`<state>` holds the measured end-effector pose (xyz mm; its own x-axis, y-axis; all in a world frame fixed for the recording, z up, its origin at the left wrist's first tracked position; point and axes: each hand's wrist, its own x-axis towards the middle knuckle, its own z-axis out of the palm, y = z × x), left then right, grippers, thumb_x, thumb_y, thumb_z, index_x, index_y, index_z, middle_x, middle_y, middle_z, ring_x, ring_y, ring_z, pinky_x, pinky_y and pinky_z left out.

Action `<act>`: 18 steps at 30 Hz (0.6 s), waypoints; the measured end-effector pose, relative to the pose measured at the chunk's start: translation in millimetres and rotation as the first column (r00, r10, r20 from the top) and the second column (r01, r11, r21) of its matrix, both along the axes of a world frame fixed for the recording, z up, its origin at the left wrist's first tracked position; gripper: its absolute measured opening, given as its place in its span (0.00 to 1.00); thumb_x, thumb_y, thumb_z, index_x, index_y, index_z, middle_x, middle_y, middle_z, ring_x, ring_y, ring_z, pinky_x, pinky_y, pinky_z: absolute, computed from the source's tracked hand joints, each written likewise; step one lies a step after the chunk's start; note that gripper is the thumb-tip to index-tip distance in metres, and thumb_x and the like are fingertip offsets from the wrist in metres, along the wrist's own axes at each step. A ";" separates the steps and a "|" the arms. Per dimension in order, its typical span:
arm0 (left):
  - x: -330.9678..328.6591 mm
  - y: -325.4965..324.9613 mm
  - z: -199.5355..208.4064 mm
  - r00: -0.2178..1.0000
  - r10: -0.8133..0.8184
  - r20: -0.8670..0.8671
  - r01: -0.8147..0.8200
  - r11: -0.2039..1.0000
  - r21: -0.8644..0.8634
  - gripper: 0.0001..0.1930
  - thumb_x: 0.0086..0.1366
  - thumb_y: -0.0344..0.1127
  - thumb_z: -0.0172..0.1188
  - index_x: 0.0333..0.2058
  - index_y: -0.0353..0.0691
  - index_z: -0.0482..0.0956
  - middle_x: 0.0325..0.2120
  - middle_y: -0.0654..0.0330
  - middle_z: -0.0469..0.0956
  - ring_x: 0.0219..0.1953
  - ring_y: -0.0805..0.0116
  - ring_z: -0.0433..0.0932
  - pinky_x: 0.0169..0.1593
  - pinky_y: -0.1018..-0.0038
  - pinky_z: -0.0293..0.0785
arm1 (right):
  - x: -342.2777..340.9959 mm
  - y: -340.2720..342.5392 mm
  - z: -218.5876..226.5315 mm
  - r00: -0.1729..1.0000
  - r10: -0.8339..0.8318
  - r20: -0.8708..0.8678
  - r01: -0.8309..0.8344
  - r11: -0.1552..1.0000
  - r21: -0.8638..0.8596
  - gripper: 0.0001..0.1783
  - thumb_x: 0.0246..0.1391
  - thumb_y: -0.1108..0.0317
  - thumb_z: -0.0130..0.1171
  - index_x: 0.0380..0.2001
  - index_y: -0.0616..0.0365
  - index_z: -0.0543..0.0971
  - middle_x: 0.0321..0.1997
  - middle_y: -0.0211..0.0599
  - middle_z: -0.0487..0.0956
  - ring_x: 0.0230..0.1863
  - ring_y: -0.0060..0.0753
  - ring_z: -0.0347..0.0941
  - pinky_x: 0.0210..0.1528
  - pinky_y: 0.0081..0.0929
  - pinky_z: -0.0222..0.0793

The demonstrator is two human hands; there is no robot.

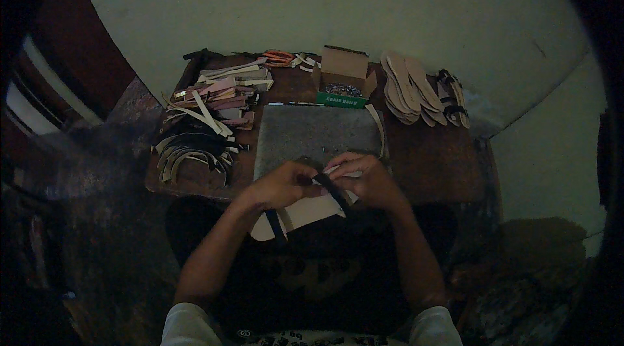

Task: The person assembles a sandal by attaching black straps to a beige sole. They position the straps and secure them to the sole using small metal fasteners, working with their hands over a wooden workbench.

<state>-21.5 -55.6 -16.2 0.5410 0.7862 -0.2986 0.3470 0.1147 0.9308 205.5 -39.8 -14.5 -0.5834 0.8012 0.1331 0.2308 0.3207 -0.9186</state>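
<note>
A pale tan sandal sole [304, 213] with black straps across it lies at a slant over my lap, at the table's near edge. My left hand [283, 185] is closed, its thumb and fingers pinching at the end of the upper black strap [333, 192]. Facing it, my right hand [368, 180] is closed around the sole's far end, its fingers bent beside the same strap. A second black strap [275, 225] crosses the sole nearer its lower left end. The fingers hide exactly where the upper strap meets the sole.
A grey slab [292, 131] lies mid-table, a thin pale strip [377, 126] along its right. Behind it stands an open green box [343, 98] of nails. Strap bundles [195, 144] fill the left; stacked soles [409, 89] lie right. Orange-handled scissors [278, 57] rest at the back.
</note>
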 end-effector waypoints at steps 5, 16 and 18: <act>1.3 1.2 0.1 0.996 0.033 0.085 -0.034 0.999 0.002 0.12 0.62 0.31 0.64 0.44 0.36 0.82 0.32 0.61 0.81 0.39 0.74 0.75 0.46 0.74 0.71 | 1.0 0.8 -0.6 0.999 -0.040 0.020 0.038 0.998 0.054 0.09 0.44 0.80 0.66 0.32 0.62 0.84 0.40 0.40 0.82 0.44 0.35 0.78 0.49 0.28 0.73; 2.2 0.8 12.7 0.991 0.127 -0.032 -0.113 0.952 0.286 0.15 0.62 0.28 0.64 0.48 0.33 0.79 0.33 0.60 0.79 0.31 0.76 0.75 0.35 0.77 0.73 | 0.7 0.4 -0.8 0.993 -0.122 0.003 0.121 0.984 0.131 0.07 0.45 0.79 0.67 0.31 0.62 0.84 0.39 0.40 0.82 0.42 0.36 0.79 0.48 0.29 0.73; 0.6 -1.5 9.9 0.988 0.145 -0.059 -0.119 0.940 0.320 0.15 0.62 0.27 0.63 0.48 0.33 0.79 0.33 0.58 0.79 0.32 0.74 0.76 0.35 0.75 0.73 | -3.1 -1.0 1.1 0.988 -0.152 0.005 0.150 0.979 0.139 0.07 0.45 0.79 0.67 0.31 0.63 0.83 0.39 0.40 0.82 0.42 0.35 0.79 0.48 0.29 0.73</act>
<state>-20.9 -57.2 -6.3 0.4106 0.9096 -0.0632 0.4241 -0.1291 0.8964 202.3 -40.8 -13.4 -0.4596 0.8550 0.2403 0.3000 0.4041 -0.8641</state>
